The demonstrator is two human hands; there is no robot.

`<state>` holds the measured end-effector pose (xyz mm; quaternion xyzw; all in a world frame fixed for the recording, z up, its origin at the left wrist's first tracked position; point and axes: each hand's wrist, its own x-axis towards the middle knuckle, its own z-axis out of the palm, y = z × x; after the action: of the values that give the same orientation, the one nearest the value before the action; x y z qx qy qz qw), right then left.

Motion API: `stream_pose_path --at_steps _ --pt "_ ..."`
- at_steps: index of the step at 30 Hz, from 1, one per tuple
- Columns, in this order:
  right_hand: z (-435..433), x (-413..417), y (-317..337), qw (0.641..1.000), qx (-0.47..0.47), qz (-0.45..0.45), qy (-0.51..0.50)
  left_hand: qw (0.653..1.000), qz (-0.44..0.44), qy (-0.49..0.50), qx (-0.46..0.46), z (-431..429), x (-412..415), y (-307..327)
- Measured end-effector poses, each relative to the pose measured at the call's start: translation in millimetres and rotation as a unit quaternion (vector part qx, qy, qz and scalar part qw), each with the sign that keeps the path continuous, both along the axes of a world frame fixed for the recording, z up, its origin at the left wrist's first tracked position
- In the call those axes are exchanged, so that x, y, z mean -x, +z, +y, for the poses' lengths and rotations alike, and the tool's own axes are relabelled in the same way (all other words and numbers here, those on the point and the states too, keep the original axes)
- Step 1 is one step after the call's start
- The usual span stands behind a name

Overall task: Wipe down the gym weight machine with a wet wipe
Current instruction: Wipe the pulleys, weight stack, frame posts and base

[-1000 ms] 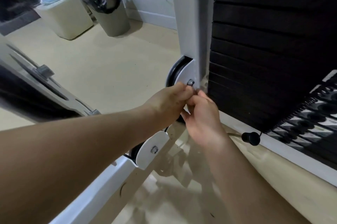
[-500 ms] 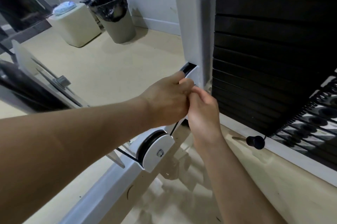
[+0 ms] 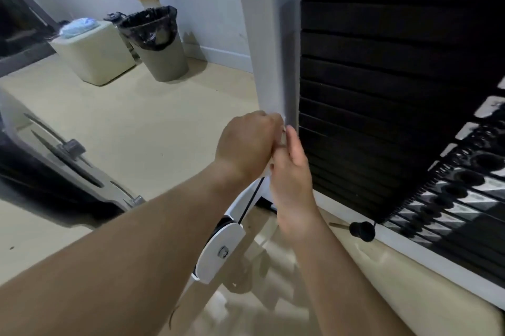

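- I'm curling my left hand (image 3: 247,144) against the bottom of the weight machine's white upright post (image 3: 269,48), gripping the wet wipe (image 3: 283,136). Only a pale sliver of it is showing between my hands.
- My right hand (image 3: 291,174) is touching the left, fingers pointing up at the post's right edge. It's blurred, so I can't tell if it's pinching.
- That edge is running just beside the black weight stack (image 3: 382,89), leaving only a narrow gap.
- Open floor (image 3: 153,122) is lying left of the post.
- A black cable (image 3: 252,199) and a white pulley bracket (image 3: 221,248) are crowding in under my wrists.
- A black pin knob (image 3: 362,230) is sticking out at the stack's base, near my right wrist.
- Another machine frame (image 3: 54,160) is sitting far left.
- A lined trash bin (image 3: 161,46) and a cream box (image 3: 94,54) are standing by the wall, well apart from my hands.
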<state>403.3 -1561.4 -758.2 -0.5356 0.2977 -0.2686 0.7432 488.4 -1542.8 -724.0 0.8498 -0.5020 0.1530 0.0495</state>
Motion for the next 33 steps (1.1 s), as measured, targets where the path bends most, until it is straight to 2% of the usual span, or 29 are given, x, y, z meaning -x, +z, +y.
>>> stream_pose_path --at_steps 2,4,6,9,12,15,18,20,23,24,26,29,31,33 --pt "0 -1 4 0.999 0.024 0.022 0.021 0.987 0.083 0.034 0.134 -3 -4 -2" --pt "-2 -3 13 0.998 0.037 0.022 0.043 0.938 0.203 0.085 0.267 -4 -6 2" --pt "-3 -7 20 0.997 0.045 0.023 0.053 0.894 0.284 0.108 0.329 -6 -6 5" --pt "-2 -9 22 0.995 0.062 0.039 0.064 0.857 0.314 0.104 0.395 -6 -9 10" --pt "-2 -8 15 0.995 0.067 0.046 0.064 0.868 0.329 0.075 0.364 -5 -12 3" --pt "-2 -7 12 0.996 0.049 0.028 0.063 0.907 0.277 0.084 0.306 -7 -16 -9" --pt "1 -6 9 0.993 0.095 0.06 0.042 0.895 0.268 0.106 0.339 -9 -22 -5" --pt "0 -3 8 0.987 0.145 0.067 0.019 0.853 0.318 0.102 0.402 -12 -28 5" --pt "-5 1 18 0.984 0.165 0.062 0.001 0.742 0.419 0.091 0.515 -20 -32 18" --pt "-7 0 22 0.982 0.178 0.056 -0.005 0.737 0.424 0.097 0.518 -21 -30 18" --pt "-9 -3 26 0.976 0.21 0.061 -0.008 0.773 0.42 0.105 0.464 -19 -23 8" --pt "-11 0 23 0.963 0.241 0.116 0.025 0.828 0.446 0.079 0.331 -13 -15 -8" --pt "-11 6 19 0.955 0.254 0.144 0.058 0.86 0.409 0.091 0.29 -17 -20 -6" --pt "-10 11 21 0.944 0.281 0.154 0.072 0.879 0.382 0.11 0.263 -20 -26 3"
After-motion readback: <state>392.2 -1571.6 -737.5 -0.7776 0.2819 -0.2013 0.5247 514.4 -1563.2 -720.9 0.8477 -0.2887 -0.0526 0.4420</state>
